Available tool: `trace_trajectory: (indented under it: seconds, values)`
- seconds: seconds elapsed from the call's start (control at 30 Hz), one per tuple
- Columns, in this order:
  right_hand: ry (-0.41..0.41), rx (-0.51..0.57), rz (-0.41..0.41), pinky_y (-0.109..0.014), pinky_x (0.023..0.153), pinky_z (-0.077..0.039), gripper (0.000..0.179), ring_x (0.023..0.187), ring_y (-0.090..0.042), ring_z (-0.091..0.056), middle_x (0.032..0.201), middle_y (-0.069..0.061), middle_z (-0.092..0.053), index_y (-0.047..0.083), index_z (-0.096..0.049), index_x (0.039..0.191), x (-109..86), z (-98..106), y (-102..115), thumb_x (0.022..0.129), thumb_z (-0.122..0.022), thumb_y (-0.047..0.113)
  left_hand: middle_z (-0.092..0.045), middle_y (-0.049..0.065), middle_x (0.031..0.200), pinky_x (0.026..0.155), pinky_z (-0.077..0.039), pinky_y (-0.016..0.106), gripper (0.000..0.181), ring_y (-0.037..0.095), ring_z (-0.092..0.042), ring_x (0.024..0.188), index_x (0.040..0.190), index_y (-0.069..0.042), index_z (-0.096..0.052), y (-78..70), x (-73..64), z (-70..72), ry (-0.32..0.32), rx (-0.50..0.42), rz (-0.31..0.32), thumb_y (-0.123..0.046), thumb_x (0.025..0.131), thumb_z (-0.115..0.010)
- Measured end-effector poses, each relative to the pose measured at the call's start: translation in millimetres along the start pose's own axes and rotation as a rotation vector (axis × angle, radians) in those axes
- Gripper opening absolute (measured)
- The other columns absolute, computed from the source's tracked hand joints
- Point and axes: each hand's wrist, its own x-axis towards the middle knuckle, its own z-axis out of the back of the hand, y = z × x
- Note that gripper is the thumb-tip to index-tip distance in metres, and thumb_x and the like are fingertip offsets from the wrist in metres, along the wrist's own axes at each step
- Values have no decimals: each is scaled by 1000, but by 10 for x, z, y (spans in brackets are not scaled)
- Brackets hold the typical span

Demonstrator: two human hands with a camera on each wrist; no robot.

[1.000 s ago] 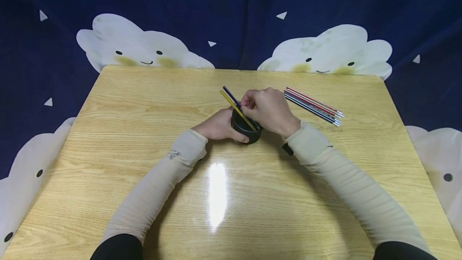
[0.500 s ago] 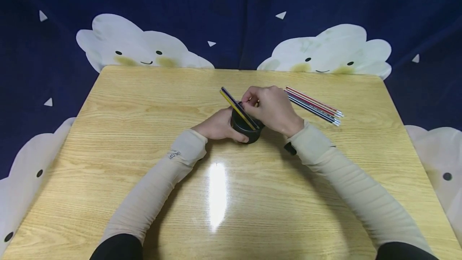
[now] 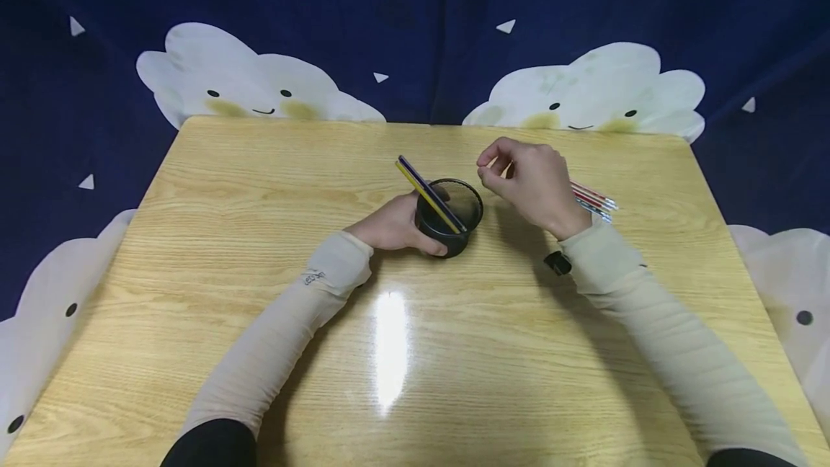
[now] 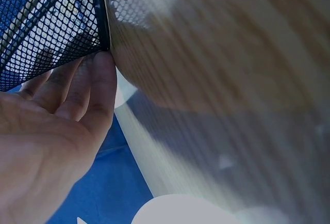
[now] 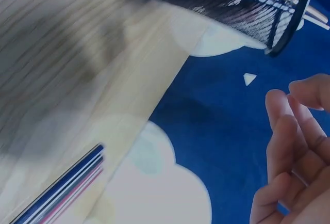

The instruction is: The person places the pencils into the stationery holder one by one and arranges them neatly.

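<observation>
Cup (image 3: 464, 206) of black mesh, seen from the head camera, looks to stand upright on the wooden table (image 3: 259, 272); two pencils (image 3: 416, 179), one yellow and one dark, lean in it and jut past its far left rim. The person's left hand (image 3: 392, 224) grips the cup from its left side, thumb round the near wall. To the right of the cup, and apart from it, hangs the right hand (image 3: 528, 182), thumb and fingertips drawn close together, with nothing visible between them. Farther right of the cup, partly covered by that hand, lie several loose pencils (image 3: 595, 198), their silvery ends turned away from the cup.

The left wrist camera shows the left fingers curved along the cup's mesh, one fingertip by its bottom edge next to the table. That low hold seems well chosen: it steadies the cup and leaves its mouth free. A light squeeze should be enough.

The right wrist camera finds the right hand near the cup's mouth without touching it, fingers loosely bent and bare. For tidy loading, the person would do best to pinch a single pencil near its middle, raise it until the lower end clears the cup's rim, and release only once that end is inside.
</observation>
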Motion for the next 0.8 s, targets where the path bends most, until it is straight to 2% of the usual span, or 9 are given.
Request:
trace_trajectory:
  seconds: [0.4,0.8]
  values:
    - [10,-57,-91,-45,69,-45,8,70,-22,-65,81,-3,-74,10,-78,100,-186,78,-495,97,-71,11,-73,4,132,120,-39,41,101,23,-58,136,162,-3,-44,-12,-3,6,10,4,25,-21,78,-98]
    - [47,-120,-130,-46,65,-42,7,68,-23,-61,83,-6,-74,8,-76,101,-293,149,-753,97,-71,11,-73,4,130,119,-40,41,101,22,-60,133,162,-3,-44,-21,-6,1,14,-15,24,-19,78,-98]
